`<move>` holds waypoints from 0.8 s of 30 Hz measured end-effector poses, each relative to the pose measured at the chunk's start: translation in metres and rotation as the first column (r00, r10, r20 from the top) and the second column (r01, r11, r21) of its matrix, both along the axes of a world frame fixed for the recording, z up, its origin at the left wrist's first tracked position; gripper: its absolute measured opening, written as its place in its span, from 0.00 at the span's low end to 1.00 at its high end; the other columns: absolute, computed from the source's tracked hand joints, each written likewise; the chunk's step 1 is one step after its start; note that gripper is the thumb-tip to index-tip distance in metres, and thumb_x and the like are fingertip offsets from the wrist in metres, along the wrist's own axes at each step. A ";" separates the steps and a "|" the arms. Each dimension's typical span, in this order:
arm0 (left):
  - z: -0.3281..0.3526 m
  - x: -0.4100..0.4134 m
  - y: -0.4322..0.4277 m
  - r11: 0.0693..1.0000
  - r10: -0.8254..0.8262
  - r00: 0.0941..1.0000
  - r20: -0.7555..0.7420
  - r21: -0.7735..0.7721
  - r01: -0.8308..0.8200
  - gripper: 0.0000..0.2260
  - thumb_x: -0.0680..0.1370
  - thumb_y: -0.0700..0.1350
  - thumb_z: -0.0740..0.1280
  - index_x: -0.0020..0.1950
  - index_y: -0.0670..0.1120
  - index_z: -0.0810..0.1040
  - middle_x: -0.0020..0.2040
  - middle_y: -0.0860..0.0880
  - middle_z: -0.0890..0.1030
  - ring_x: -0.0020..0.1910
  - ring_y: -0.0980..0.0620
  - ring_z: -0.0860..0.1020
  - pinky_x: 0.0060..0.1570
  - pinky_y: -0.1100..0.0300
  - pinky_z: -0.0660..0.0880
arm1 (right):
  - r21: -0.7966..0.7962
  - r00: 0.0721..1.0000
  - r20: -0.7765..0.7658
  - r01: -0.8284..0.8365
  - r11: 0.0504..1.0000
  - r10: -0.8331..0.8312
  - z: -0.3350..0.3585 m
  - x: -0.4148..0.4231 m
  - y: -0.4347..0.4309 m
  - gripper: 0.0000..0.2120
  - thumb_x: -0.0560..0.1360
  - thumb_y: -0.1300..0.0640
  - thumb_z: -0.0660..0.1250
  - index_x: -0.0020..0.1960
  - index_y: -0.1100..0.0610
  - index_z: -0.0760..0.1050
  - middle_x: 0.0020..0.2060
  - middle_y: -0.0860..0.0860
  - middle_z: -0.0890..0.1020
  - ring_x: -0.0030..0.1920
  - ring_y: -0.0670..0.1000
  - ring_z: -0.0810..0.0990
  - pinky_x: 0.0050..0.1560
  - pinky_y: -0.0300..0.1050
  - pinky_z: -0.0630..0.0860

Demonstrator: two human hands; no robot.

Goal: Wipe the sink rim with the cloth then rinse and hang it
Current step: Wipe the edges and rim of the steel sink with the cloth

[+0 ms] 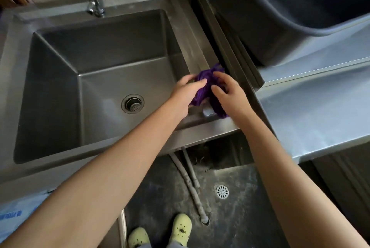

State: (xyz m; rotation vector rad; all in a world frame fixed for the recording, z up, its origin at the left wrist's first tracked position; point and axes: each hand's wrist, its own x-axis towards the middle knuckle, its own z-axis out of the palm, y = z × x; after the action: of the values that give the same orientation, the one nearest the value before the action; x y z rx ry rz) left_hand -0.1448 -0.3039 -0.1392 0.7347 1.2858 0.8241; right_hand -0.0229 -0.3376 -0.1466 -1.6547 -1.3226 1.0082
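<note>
Purple cloth (206,75) on sink rim (192,33), in grip of left hand (183,95), right hand (231,96).

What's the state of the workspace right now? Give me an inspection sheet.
Surface: steel sink, strainer in its drain.
Job's things: purple cloth bunched over the right rim, near the front corner.
Clutter: pale blob on the rim under the cloth; unclear what.
Hands: left hand and right hand both grip the cloth.
Cables: two hoses under the sink run to the floor.
Surroundings: tap behind, steel counter and dark tub at right, floor drain below.
</note>
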 end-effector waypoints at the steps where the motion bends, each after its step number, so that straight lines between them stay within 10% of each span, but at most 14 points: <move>1: 0.001 0.000 0.004 1.000 -0.025 1.000 0.002 0.009 0.025 0.12 0.74 0.40 0.69 0.57 0.46 0.75 0.46 0.45 0.81 0.41 0.50 0.81 0.33 0.59 0.80 | -0.016 1.000 0.002 -0.011 1.000 0.011 -0.002 0.005 0.001 0.20 0.77 0.59 0.63 0.68 0.53 0.68 0.60 0.53 0.76 0.60 0.51 0.76 0.64 0.48 0.72; 6: -0.008 0.001 0.034 0.972 -0.067 0.968 -0.243 0.204 0.118 0.12 0.76 0.43 0.67 0.59 0.46 0.76 0.58 0.42 0.77 0.48 0.49 0.79 0.45 0.57 0.80 | -0.046 0.988 0.051 0.147 0.988 -0.145 -0.014 0.011 0.013 0.16 0.76 0.56 0.65 0.63 0.57 0.73 0.55 0.55 0.79 0.54 0.52 0.78 0.59 0.47 0.75; 9: -0.034 0.006 0.042 0.862 -0.077 0.704 -0.706 0.308 0.402 0.17 0.79 0.48 0.61 0.67 0.50 0.71 0.70 0.45 0.66 0.68 0.47 0.67 0.66 0.57 0.65 | -0.034 0.961 0.256 0.117 0.993 -0.104 -0.023 0.002 0.014 0.16 0.79 0.58 0.58 0.66 0.60 0.70 0.62 0.57 0.75 0.61 0.54 0.74 0.60 0.40 0.67; 13: -0.081 0.021 0.015 0.707 -0.137 0.275 -0.952 0.100 0.700 0.27 0.80 0.56 0.52 0.77 0.51 0.47 0.78 0.46 0.46 0.77 0.47 0.43 0.74 0.46 0.43 | 0.107 0.790 0.607 0.026 0.994 -0.086 -0.035 0.008 0.004 0.20 0.78 0.62 0.57 0.69 0.60 0.66 0.68 0.57 0.70 0.68 0.57 0.65 0.69 0.51 0.65; 18: -0.089 0.033 0.025 0.692 0.035 0.203 -0.979 0.170 0.702 0.27 0.80 0.45 0.56 0.77 0.47 0.49 0.78 0.46 0.50 0.77 0.49 0.46 0.75 0.46 0.43 | -0.065 0.713 0.691 -0.099 0.993 0.117 -0.055 0.007 0.010 0.25 0.81 0.57 0.51 0.76 0.60 0.48 0.77 0.57 0.51 0.77 0.53 0.46 0.74 0.45 0.40; 24: -0.085 0.015 0.079 0.618 0.038 0.216 -0.976 0.193 0.762 0.26 0.80 0.49 0.58 0.76 0.46 0.56 0.77 0.47 0.58 0.76 0.50 0.54 0.75 0.50 0.45 | -0.107 0.730 0.661 -0.134 0.985 0.171 -0.062 0.004 0.036 0.29 0.81 0.48 0.49 0.76 0.59 0.45 0.77 0.56 0.46 0.77 0.51 0.41 0.73 0.45 0.35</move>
State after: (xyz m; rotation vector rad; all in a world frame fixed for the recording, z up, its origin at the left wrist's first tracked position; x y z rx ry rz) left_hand -0.1301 -0.2245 -0.2245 2.3819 1.6398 0.2813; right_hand -0.0185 -0.3013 -0.2083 -2.0798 -1.9380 0.5268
